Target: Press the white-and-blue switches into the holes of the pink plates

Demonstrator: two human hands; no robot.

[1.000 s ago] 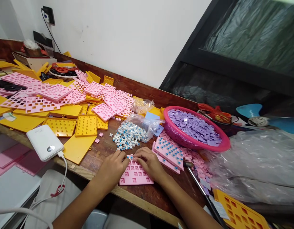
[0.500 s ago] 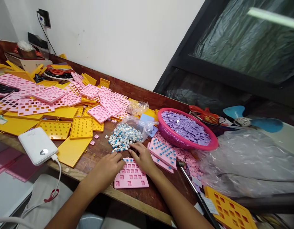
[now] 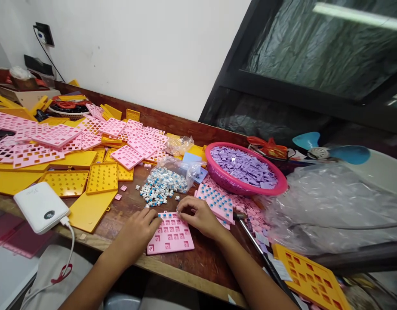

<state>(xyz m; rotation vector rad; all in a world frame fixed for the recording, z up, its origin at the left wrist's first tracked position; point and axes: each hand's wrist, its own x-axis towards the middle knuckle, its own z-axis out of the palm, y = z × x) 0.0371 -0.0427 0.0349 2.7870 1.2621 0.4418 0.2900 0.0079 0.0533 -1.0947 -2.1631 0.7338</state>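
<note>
A pink grid plate (image 3: 170, 237) with square holes lies flat near the table's front edge. My left hand (image 3: 138, 232) rests on its left edge, fingers curled. My right hand (image 3: 198, 217) hovers over the plate's far right corner, its thumb and fingertips pinched on a small white and blue switch. A heap of such switches (image 3: 161, 186) spills from a clear bag just beyond the plate. Right of my right hand lies a pink plate filled with blue switches (image 3: 216, 200).
A pink basket (image 3: 232, 186) of lilac keycaps stands at the right. Pink and yellow plates (image 3: 72, 148) cover the table's left. A white power bank (image 3: 41, 207) with a cable sits at the front left. Crumpled clear plastic (image 3: 327, 206) and a yellow plate (image 3: 309, 275) lie at right.
My right hand reached out to the switch heap and came back over the plate's far corner with a switch pinched. My left hand stayed on the plate. The view shifted right.
</note>
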